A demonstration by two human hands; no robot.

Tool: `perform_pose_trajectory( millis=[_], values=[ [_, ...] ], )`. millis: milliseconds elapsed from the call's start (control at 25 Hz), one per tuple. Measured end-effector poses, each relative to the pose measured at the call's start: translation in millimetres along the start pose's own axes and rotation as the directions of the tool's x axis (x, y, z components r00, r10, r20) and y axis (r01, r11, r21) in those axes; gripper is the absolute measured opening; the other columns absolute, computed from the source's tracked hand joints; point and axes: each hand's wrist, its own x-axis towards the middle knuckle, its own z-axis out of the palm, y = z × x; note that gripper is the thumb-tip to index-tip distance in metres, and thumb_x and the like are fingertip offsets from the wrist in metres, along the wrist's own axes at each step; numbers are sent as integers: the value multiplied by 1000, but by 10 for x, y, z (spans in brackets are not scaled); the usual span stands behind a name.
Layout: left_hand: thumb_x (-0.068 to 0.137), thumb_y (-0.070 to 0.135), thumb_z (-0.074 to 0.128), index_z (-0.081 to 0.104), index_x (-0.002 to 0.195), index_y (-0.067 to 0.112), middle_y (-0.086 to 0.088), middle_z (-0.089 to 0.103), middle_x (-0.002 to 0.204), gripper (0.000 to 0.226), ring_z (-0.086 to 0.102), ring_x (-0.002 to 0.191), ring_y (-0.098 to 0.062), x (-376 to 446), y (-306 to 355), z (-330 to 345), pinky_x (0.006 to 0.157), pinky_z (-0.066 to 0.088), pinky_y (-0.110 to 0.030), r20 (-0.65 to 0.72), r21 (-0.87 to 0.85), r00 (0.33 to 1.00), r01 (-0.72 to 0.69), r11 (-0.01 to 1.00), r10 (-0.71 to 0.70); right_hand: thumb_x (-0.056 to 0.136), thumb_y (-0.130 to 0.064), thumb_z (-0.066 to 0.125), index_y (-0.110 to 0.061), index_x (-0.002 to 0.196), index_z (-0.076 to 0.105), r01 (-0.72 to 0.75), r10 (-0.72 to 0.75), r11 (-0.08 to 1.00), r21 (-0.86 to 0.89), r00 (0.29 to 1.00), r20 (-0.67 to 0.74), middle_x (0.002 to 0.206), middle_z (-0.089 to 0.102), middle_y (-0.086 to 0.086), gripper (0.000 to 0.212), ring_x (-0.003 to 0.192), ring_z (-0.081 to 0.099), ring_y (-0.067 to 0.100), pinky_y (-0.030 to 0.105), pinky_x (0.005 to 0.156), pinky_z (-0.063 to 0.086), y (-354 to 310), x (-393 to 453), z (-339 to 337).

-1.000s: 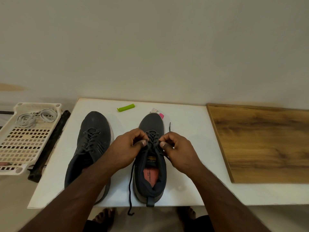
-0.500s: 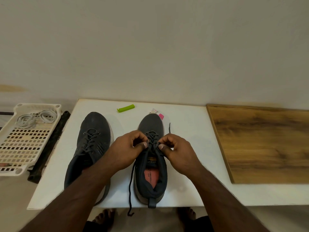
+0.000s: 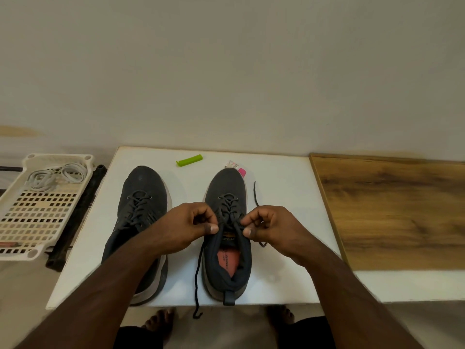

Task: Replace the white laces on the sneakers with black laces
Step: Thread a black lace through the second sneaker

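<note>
**Both hands at the top eyelets of the right sneaker**

At the far left a slotted tray (image 3: 37, 217) sits off the table, with the white laces (image 3: 56, 176) coiled in its far end. A dark bar (image 3: 75, 217) lies between the tray and the white table (image 3: 289, 187).

The left sneaker (image 3: 141, 197) lies flat on the table, its long axis running from near edge to far edge, toe pointing away toward the wall. It is threaded with a black lace, and the left forearm crosses over its heel. Beyond it, near the far edge, lies a green clip (image 3: 189, 160).

The left hand (image 3: 183, 227) has its fingers curled, thumb and fingertips pinching at the left side of the right sneaker's collar, where the lace comes up; exactly which strand it holds is hidden. The right sneaker (image 3: 226, 187) lies parallel to the first, toe also away, heel tab at the near table edge, its red insole showing. Its black lace (image 3: 198, 273) trails down the left side and hangs off the near edge; the other end lies on the table to the right of the toe. A small pink-and-white packet (image 3: 237, 167) peeks out at the toe.

The right hand (image 3: 274, 227) mirrors the left, fingers curled and pinching at the right side of the collar.

A wooden board (image 3: 392, 210) lies to the right.
</note>
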Motion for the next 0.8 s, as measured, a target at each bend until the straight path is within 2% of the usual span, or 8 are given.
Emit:
perform_pose_trajectory(
  millis=[160, 240, 320, 400, 480, 600, 720, 800],
  values=[
    [96, 22, 61, 62, 87, 24, 4, 67, 83, 10, 60, 74, -6, -26, -42, 39, 74, 53, -31, -5, 78, 998, 58, 995, -58, 89, -6, 72, -13, 94, 73, -5, 3, 999, -43, 998, -60, 76, 69, -1, 9, 67, 64, 6, 17, 61, 50, 50, -50, -3],
    [98, 23, 57, 59, 89, 21, 2, 68, 84, 10, 61, 73, -5, -54, -51, 29, 73, 53, -30, 18, 134, 994, 103, 986, -107, 92, -8, 69, -15, 93, 73, -52, 39, 990, -128, 994, -101, 76, 69, -1, 8, 69, 65, 10, 25, 67, 57, 119, -90, -48],
    [99, 25, 55, 58, 92, 18, 0, 71, 82, 10, 64, 70, -4, -72, -39, 23, 74, 55, -35, 50, 145, 984, 160, 976, -169, 93, -12, 67, -17, 93, 73, -105, 79, 973, -206, 988, -133, 79, 70, -1, 8, 72, 66, 12, 32, 75, 59, 191, -135, -81],
    [98, 27, 54, 56, 99, 21, -1, 72, 84, 7, 67, 75, -9, -87, -22, 31, 77, 55, -39, 46, 107, 975, 210, 972, -216, 95, -18, 65, -20, 101, 72, -77, 34, 965, -249, 984, -172, 89, 70, -5, 10, 78, 66, 10, 32, 81, 58, 205, -150, -45],
    [100, 33, 51, 53, 105, 27, 0, 71, 91, 9, 68, 83, -11, -123, 18, 81, 76, 53, -33, 13, 97, 975, 219, 971, -221, 96, -25, 65, -24, 111, 70, 4, -44, 976, -219, 982, -182, 98, 69, -8, 16, 82, 66, 10, 32, 84, 57, 157, -153, 32],
    [102, 36, 46, 54, 102, 24, 2, 68, 89, 14, 68, 80, -10, -219, 88, 188, 69, 49, -27, -70, 155, 974, 225, 962, -216, 95, -27, 66, -24, 110, 73, 36, -87, 968, -250, 977, -197, 93, 69, -13, 16, 81, 63, 6, 31, 83, 55, 100, -175, 144],
    [103, 28, 46, 54, 97, 17, -3, 65, 79, 15, 66, 65, -13, -241, 80, 269, 62, 49, -28, -129, 46, 935, 339, 940, -331, 95, -26, 66, -18, 100, 77, -20, -63, 954, -300, 963, -264, 92, 72, -10, 14, 85, 64, 6, 29, 84, 53, 156, -219, 162],
    [103, 22, 46, 53, 94, 17, -8, 63, 79, 12, 65, 63, -19, -258, 84, 300, 58, 49, -30, -128, -32, 904, 406, 913, -407, 95, -26, 66, -15, 99, 77, -65, -34, 943, -327, 957, -288, 90, 71, -9, 16, 88, 64, 9, 27, 85, 51, 185, -280, 162]
  ],
)
